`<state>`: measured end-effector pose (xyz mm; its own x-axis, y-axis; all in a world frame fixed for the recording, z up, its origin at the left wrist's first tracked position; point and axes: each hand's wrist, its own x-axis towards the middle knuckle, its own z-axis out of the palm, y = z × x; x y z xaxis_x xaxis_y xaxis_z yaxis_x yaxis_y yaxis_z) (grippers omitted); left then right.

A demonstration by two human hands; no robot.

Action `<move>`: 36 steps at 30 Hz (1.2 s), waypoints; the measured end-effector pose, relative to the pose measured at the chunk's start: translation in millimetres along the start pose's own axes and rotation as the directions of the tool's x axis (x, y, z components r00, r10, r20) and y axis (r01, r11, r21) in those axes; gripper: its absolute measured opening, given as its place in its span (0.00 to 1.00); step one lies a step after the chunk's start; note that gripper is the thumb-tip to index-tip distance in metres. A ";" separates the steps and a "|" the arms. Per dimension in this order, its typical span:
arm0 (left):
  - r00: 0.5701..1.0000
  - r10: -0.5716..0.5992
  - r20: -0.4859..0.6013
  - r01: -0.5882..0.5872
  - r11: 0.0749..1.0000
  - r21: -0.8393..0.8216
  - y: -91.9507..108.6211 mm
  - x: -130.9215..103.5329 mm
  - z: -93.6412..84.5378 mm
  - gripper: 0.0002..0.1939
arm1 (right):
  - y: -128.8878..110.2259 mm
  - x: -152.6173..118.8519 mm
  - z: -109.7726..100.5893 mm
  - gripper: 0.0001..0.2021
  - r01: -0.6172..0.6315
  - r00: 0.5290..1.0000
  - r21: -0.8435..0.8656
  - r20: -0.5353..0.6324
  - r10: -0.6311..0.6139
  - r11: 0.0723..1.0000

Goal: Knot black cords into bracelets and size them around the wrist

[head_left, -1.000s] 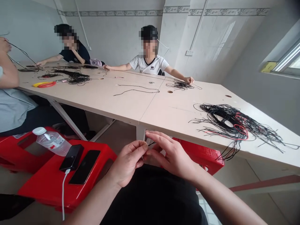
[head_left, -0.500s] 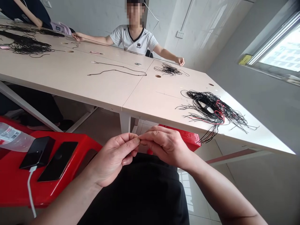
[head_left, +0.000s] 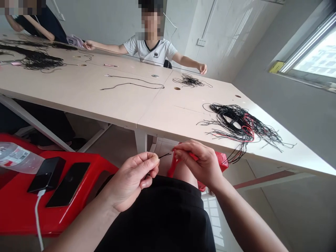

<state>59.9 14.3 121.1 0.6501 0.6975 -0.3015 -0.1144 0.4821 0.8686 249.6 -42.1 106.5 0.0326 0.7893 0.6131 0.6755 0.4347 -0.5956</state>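
Observation:
My left hand (head_left: 143, 171) is closed in a pinch over my lap. Between its thumb and forefinger are black cords (head_left: 164, 155), their short ends sticking out to the right. My right hand (head_left: 198, 161) is a little way off to the right, thumb and fingertips pressed together and facing those ends. Whether anything is in that pinch is too small to tell. Beyond my right hand, a bundle of black cords (head_left: 236, 120) with a few red strands lies on the table (head_left: 118, 105), some ends hanging over the near edge.
A red stool (head_left: 15, 210) at my left bears a plastic bottle (head_left: 21, 157), a black power bank (head_left: 47, 173) with a white cable and a phone (head_left: 68, 183). Across the table, a person (head_left: 154, 52) stretches a dark cord between both hands. A loose cord tangle (head_left: 191, 80) lies nearby.
My hands were together at the fingertips; now they are apart, the right one having moved to the right. The black cord ends now show from my left hand.

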 end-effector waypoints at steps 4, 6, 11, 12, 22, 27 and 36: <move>0.998 0.051 -0.043 -0.052 0.998 -0.023 5.5 -4.4 -11.7 0.12 | 39.2 -47.5 27.6 0.10 -0.140 0.942 -0.208 0.274 0.195 0.968; 0.993 0.091 -0.076 -0.093 0.995 -0.023 10.5 -7.6 -17.9 0.12 | 58.4 -77.8 49.6 0.16 -0.108 0.867 -0.343 0.427 0.257 0.933; 0.975 0.176 -0.138 -0.182 0.983 -0.030 23.2 -12.9 -29.8 0.13 | 68.4 -113.5 80.7 0.11 -0.101 0.746 -0.390 0.579 0.329 0.915; 0.970 0.190 -0.151 -0.198 0.980 -0.036 25.1 -13.3 -32.3 0.13 | 64.0 -109.7 81.8 0.10 -0.127 0.736 -0.366 0.588 0.335 0.922; 0.901 0.279 -0.333 -0.334 0.935 -0.121 43.8 -36.1 -65.1 0.13 | -7.2 64.8 106.9 0.10 0.270 0.915 0.037 0.300 -0.269 0.962; 0.873 0.236 -0.426 -0.318 0.938 -0.134 39.6 -55.9 -87.3 0.15 | 6.7 197.8 171.7 0.11 0.115 0.941 -0.172 0.334 -0.052 0.978; 0.806 0.180 -0.564 -0.293 0.949 -0.115 28.5 -73.4 -134.1 0.20 | 70.1 318.3 263.7 0.16 -0.078 0.922 -0.268 0.347 0.172 0.960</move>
<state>-91.9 48.0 115.3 0.0797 0.9480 -0.3080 -0.3849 0.3143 0.8678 113.1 354.0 123.0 -0.1093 0.9530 0.2825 0.8434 0.2393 -0.4810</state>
